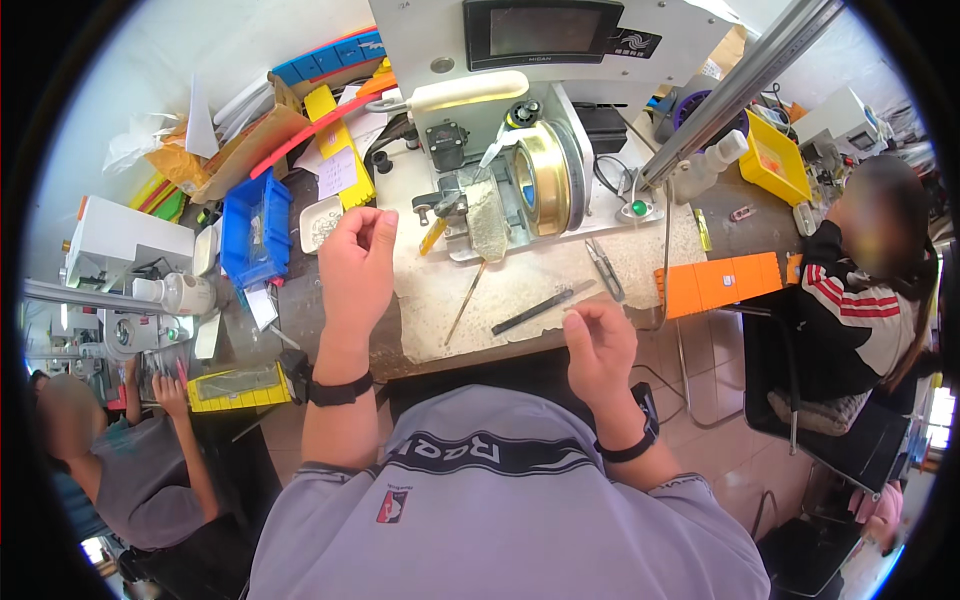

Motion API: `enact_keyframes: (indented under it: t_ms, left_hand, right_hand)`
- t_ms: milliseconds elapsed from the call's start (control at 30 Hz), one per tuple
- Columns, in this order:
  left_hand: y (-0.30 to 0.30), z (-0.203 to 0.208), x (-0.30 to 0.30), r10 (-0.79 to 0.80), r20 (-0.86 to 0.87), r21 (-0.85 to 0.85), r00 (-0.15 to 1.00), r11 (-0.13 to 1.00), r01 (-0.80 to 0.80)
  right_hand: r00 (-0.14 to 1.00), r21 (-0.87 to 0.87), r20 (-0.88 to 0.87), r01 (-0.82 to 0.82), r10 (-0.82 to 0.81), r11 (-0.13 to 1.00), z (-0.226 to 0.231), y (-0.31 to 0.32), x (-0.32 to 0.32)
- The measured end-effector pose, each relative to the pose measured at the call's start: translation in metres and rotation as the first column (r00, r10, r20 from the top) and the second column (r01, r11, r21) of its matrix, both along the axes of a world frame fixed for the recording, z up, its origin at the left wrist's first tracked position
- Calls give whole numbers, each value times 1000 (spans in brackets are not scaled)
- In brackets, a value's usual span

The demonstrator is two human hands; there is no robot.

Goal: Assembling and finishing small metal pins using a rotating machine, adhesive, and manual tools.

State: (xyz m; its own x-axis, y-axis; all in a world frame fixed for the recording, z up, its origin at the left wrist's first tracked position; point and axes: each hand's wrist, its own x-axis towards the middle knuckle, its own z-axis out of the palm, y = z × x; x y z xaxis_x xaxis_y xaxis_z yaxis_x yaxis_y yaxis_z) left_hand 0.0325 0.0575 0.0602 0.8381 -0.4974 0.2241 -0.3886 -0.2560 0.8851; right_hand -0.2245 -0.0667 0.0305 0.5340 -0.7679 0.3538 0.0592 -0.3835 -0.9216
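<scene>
My left hand point(357, 262) is raised over the bench, its fingers curled in and the thumb closed against them. Beside it is a small white dish point(322, 222) of tiny pieces. My right hand point(602, 350) hovers at the bench's front edge, thumb and forefinger drawn together. Whatever either hand pinches, if anything, is too small to make out. Near the right hand, a dark flat slim tool point(535, 309) and metal tweezers point(605, 270) rest on the worn pale mat point(425, 320), with a thin stick point(465, 305) farther left.
Ahead stands a bench machine with a gold-coloured wheel point(540, 180) and a screen point(540, 30). A blue bin point(257, 235) is left; an orange strip point(722, 285) and yellow bin point(775, 160) are right. A metal post point(740, 85) slants upward. One person sits on each side.
</scene>
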Motion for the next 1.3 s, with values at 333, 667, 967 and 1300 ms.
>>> enact_keyframes:
  t_ms: [333, 667, 967, 1300]
  left_hand:
    - [-3, 2, 12, 18, -55, 77, 998, 997, -13]
    - [-13, -3, 11, -67, -218, 102, 974, 991, 91]
    - [-19, -23, 23, -152, -364, 59, 919, 981, 186]
    - [-34, -1, 37, -273, -479, -200, 835, 959, 199]
  right_hand:
    - [1000, -11, -8, 1, -1, 1000, -1, 2, 3]
    - [1000, 9, -15, -9, 9, 1000, -1, 3, 7]
    - [999, 40, -15, -44, 45, 998, -1, 7, 12]
    - [990, 40, -28, -140, 141, 989, -4, 17, 24]
